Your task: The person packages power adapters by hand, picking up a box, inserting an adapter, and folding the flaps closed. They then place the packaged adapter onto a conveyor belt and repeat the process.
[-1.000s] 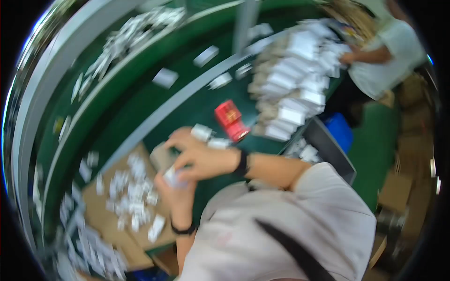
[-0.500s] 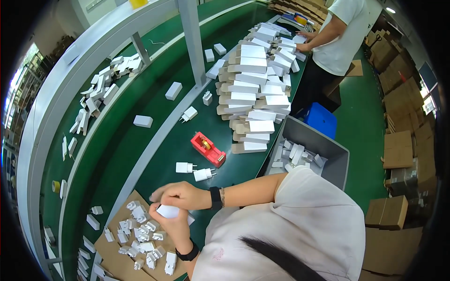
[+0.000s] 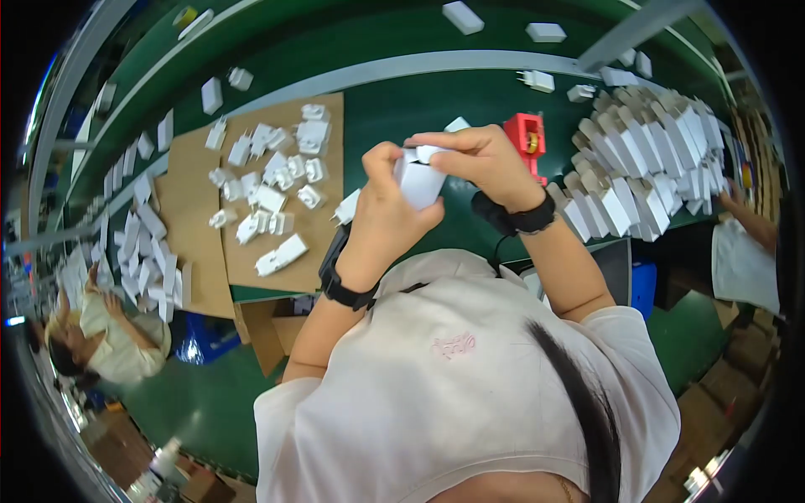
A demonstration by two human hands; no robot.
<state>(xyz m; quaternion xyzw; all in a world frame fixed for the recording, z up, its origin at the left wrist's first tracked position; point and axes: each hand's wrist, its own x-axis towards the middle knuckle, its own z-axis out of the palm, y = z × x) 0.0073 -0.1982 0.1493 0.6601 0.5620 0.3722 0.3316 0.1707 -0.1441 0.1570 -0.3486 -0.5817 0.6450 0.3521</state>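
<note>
In front of my chest, my left hand (image 3: 387, 205) is closed around a small white carton (image 3: 422, 186). My right hand (image 3: 485, 161) pinches the flaps at the carton's upper end, with a dark gap showing under them. What lies inside cannot be made out. Beside my left wrist, a white plug adapter (image 3: 345, 207) is partly covered. To the left, several more white plug adapters (image 3: 270, 199) are scattered on a flat cardboard sheet (image 3: 193, 210). A red tape dispenser (image 3: 527, 134) stands just past my right hand.
Overlapping rows of white cartons (image 3: 641, 180) with raised flaps fill the bench's right side. Another carton pile (image 3: 149, 260) lies at left. A grey rail (image 3: 419, 65) runs along the back. One co-worker (image 3: 117, 335) is at far left, another (image 3: 746, 251) at far right.
The view has swung round, bringing my hands to the centre. My right hand has shifted from over the carton to pinching its flaps; my left hand keeps holding it.
</note>
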